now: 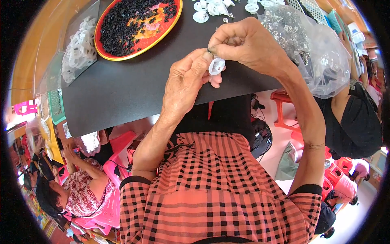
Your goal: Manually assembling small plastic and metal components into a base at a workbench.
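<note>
Both hands' grip (213, 61) pinches white round plastic piece (216, 66), face toward wearer.

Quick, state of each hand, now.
Left hand: closed, pinching the small white plastic disc.
Right hand: closed, fingertips pinched on the same disc's top edge.

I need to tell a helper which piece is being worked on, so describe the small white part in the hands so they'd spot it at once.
Start at the black table, then find the two hands raised over its near edge. Between the left hand and right hand sits a small white plastic wheel, round with a ridged rim. Unlike the similar white pieces lying at the table's far edge, it is pinched in fingertips.
</note>
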